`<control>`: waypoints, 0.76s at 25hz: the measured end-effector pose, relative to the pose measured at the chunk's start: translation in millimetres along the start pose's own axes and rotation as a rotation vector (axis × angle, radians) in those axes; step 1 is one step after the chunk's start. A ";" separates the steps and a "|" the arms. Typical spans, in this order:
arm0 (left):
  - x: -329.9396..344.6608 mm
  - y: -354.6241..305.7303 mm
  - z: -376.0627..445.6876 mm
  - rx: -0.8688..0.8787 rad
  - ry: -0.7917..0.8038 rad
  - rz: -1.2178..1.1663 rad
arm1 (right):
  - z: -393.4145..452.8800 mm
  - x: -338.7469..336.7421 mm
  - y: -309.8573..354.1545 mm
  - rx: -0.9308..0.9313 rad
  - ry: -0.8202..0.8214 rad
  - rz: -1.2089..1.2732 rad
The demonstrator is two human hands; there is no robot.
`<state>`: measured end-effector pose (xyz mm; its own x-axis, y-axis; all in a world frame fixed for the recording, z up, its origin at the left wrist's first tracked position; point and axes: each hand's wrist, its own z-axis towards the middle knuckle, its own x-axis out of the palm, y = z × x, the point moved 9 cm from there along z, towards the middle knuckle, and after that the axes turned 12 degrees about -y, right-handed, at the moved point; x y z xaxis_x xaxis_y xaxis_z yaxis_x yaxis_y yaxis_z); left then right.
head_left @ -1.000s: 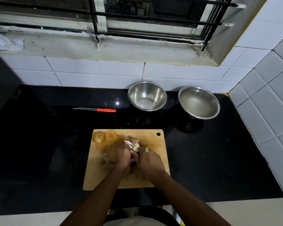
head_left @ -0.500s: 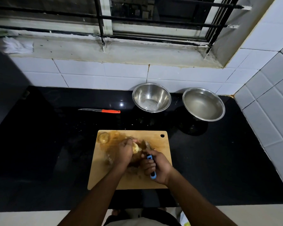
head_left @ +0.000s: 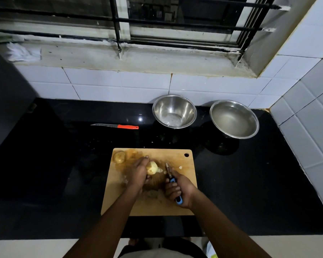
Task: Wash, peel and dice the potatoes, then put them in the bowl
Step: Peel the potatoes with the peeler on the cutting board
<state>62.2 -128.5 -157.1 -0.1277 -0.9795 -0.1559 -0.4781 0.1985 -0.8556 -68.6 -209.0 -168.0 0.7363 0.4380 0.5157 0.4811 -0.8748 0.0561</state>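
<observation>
The left hand [head_left: 138, 172] is gripping a half-peeled potato [head_left: 152, 168] over the cutting board [head_left: 183, 205], bare side turned toward the right hand [head_left: 181, 190]. That hand is clutching the peeler [head_left: 171, 176], blade just beside the potato (probably between strokes). Another potato [head_left: 119, 156] is waiting beyond the left hand, and both bowls [head_left: 174, 113] are sitting well beyond on the table [head_left: 63, 164].

Beyond the fingers [head_left: 172, 189], the way to the steel bowls [head_left: 174, 113] [head_left: 234, 119] crosses bare cutting board [head_left: 175, 155] and black desk [head_left: 250, 183]. Left of the fingers, a potato [head_left: 119, 156] occupies the board's far corner; the knife [head_left: 114, 126] lies beyond it. Tiled wall [head_left: 309, 112] bounds the right.
</observation>
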 end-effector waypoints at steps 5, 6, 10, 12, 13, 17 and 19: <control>7.4 -0.8 -4.6 -0.077 0.050 -0.048 | -9.9 12.1 4.3 -0.102 -0.012 -0.123; 9.8 -2.2 -7.2 -0.112 0.068 -0.100 | -12.7 13.9 7.4 -0.162 -0.056 -0.187; 13.7 -7.1 -10.9 -0.141 0.114 -0.304 | -26.7 19.9 21.8 -0.367 -0.173 -0.385; 17.5 -7.6 -12.1 -0.153 0.162 -0.361 | -33.2 25.2 28.5 -0.475 -0.193 -0.509; 20.1 -8.5 -13.8 -0.167 0.188 -0.380 | -36.6 29.2 32.5 -0.547 -0.208 -0.582; 28.5 -8.4 -17.9 -0.278 0.257 -0.532 | -52.6 47.5 45.7 -0.842 -0.250 -0.864; 27.0 -1.7 -16.5 -0.332 0.239 -0.576 | -60.5 56.7 48.4 -0.968 -0.242 -1.014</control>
<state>45.3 -154.7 -151.7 0.0562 -0.9049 0.4218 -0.7622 -0.3117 -0.5673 -32.4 -239.0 -84.4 0.3842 0.8883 -0.2514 0.4035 0.0834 0.9112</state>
